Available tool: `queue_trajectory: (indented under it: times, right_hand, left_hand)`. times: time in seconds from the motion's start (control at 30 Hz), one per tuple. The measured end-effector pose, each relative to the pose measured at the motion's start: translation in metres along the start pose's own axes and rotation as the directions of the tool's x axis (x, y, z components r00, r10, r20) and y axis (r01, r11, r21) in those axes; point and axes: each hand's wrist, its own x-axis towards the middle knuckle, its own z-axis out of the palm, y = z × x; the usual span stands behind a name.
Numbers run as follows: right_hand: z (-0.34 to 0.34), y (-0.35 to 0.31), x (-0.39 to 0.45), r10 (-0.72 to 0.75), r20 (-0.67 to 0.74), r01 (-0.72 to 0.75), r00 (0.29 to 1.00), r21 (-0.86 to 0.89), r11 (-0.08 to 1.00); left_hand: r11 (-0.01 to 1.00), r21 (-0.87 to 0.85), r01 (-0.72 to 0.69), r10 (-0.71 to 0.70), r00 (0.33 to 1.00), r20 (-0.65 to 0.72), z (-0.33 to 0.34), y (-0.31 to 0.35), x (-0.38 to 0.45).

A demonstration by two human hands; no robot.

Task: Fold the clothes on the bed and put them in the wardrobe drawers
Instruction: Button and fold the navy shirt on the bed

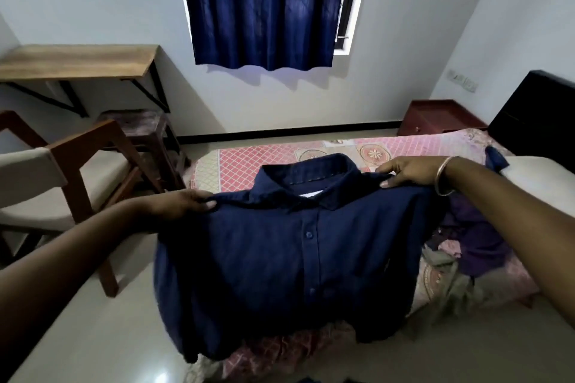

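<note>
Holding: navy shirt [280,258] spread between both hands above the bed [249,162]
Left hand [186,202]: pinches left shoulder
Right hand [407,171]: pinches right shoulder

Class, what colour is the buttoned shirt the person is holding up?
Dark navy blue shirt, plain, seen in the head view.

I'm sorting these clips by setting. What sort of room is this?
Most likely a bedroom in a home. A bed with a pink patterned cover fills the middle, a small cabinet stands beside it, and a curtain covers the window. Both hands hold up a shirt over the bed.
</note>
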Motion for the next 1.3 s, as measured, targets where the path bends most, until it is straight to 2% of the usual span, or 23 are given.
queue_trajectory:
  times: [0.07,0.13,0.23,0.3,0.37,0.43,0.5,0.6,0.67,0.73,0.8,0.93,1.07,1.13,1.2,1.27,1.3]
  right_hand:
    - [0.01,0.022,0.02,0.019,-0.119,-0.038,0.993,-0.16,0.986]
    - [0.016,0.049,0.037,0.016,-0.219,-0.073,0.976,-0.252,0.965]
    - [0.019,0.083,0.056,-0.005,-0.399,-0.077,0.917,-0.188,0.979]
    - [0.017,0.097,0.067,-0.002,-0.469,-0.062,0.883,-0.12,0.991]
    - [0.014,0.108,0.079,0.015,-0.489,-0.061,0.872,-0.08,0.995]
    - [0.003,0.126,0.093,0.006,-0.454,-0.041,0.891,-0.067,0.997]
    - [-0.009,0.145,0.109,-0.024,-0.395,-0.004,0.918,-0.071,0.997]
    - [-0.033,0.178,0.147,-0.024,-0.383,0.025,0.923,-0.004,1.0]
    - [-0.044,0.19,0.17,-0.046,-0.467,0.061,0.883,0.017,0.998]
    - [-0.057,0.204,0.197,-0.099,-0.572,0.112,0.814,-0.013,0.994]
    - [-0.066,0.215,0.226,-0.142,-0.606,0.141,0.783,-0.049,0.989]
    - [-0.07,0.246,0.295,-0.086,-0.503,0.075,0.86,-0.042,0.996]
    - [-0.056,0.274,0.354,-0.065,-0.422,-0.006,0.904,-0.163,0.987]
    - [-0.041,0.297,0.387,0.037,-0.295,-0.109,0.955,-0.229,0.967]
    - [-0.031,0.315,0.417,0.1,-0.177,-0.15,0.979,-0.298,0.943]
    - [-0.025,0.327,0.446,0.014,-0.206,-0.09,0.979,-0.367,0.926]
    - [-0.025,0.331,0.461,-0.083,-0.293,-0.037,0.953,-0.381,0.924]
  left_hand:
    - [0.999,-0.018,-0.037,0.037,0.999,-0.011,0.016,0.009,0.006]
    - [0.997,0.052,-0.065,0.068,0.996,-0.054,0.034,0.01,0.014]
    - [0.994,0.106,0.009,0.004,0.993,-0.122,0.049,0.001,0.029]
    - [0.997,0.075,-0.013,0.027,0.982,-0.187,0.058,0.008,0.038]
    - [1.0,-0.003,-0.028,0.027,0.988,-0.149,0.071,0.016,0.05]
    - [0.998,-0.047,0.053,-0.052,0.999,0.009,0.086,0.014,0.071]
    - [0.978,-0.171,0.116,-0.102,0.991,0.089,0.096,0.009,0.088]
    - [0.912,-0.387,0.139,-0.143,0.99,0.019,0.111,0.001,0.131]
    - [0.897,-0.418,0.144,-0.174,0.984,-0.032,0.117,0.013,0.152]
    - [0.895,-0.423,0.142,-0.213,0.969,-0.125,0.124,0.016,0.183]
    - [0.887,-0.435,0.155,-0.272,0.936,-0.223,0.129,0.014,0.217]
    - [0.914,-0.339,0.224,-0.324,0.906,-0.274,0.141,-0.005,0.278]
    - [0.875,-0.297,0.383,-0.45,0.871,-0.2,0.158,-0.062,0.323]
    - [0.833,-0.286,0.475,-0.526,0.839,-0.138,0.172,-0.101,0.347]
    - [0.766,-0.276,0.58,-0.605,0.796,-0.008,0.184,-0.116,0.366]
    - [0.736,-0.282,0.616,-0.634,0.773,0.032,0.193,-0.134,0.388]
    - [0.749,-0.32,0.581,-0.621,0.783,-0.033,0.196,-0.142,0.399]
